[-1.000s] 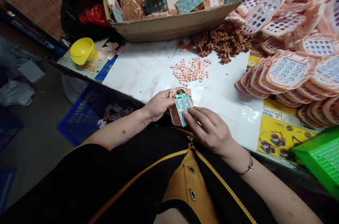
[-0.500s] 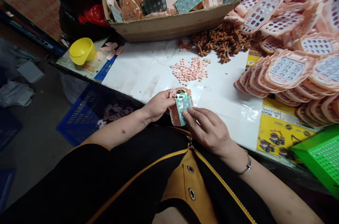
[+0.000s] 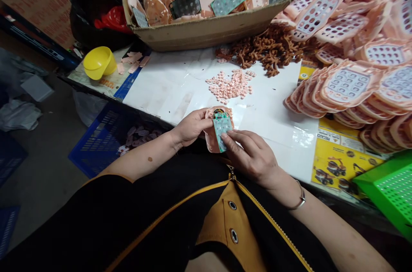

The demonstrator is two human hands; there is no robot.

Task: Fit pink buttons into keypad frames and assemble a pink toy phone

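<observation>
My left hand (image 3: 192, 127) grips the left edge of a pink plastic casing half (image 3: 210, 140) at the table's front edge. Over the casing lies a green circuit board (image 3: 222, 127), slightly tilted, with wires and a dark round part showing above it. The fingers of my right hand (image 3: 251, 152) are closed on the board's lower right edge; their tips partly cover it. Just beyond the casing, a heap of small pink button pieces (image 3: 231, 85) lies on the white table surface (image 3: 167, 79).
A cardboard box (image 3: 206, 36) of pink casings and circuit boards stands at the back. Brown small parts (image 3: 270, 51) are piled before it. Stacked pink keypad casings (image 3: 341, 87) and a green basket (image 3: 386, 186) are at right; a yellow bowl (image 3: 99, 64) and blue crate (image 3: 96, 143) at left.
The circuit board has turned slightly and its top edge has shifted a little over the casing. Both hands keep their hold almost in place.
</observation>
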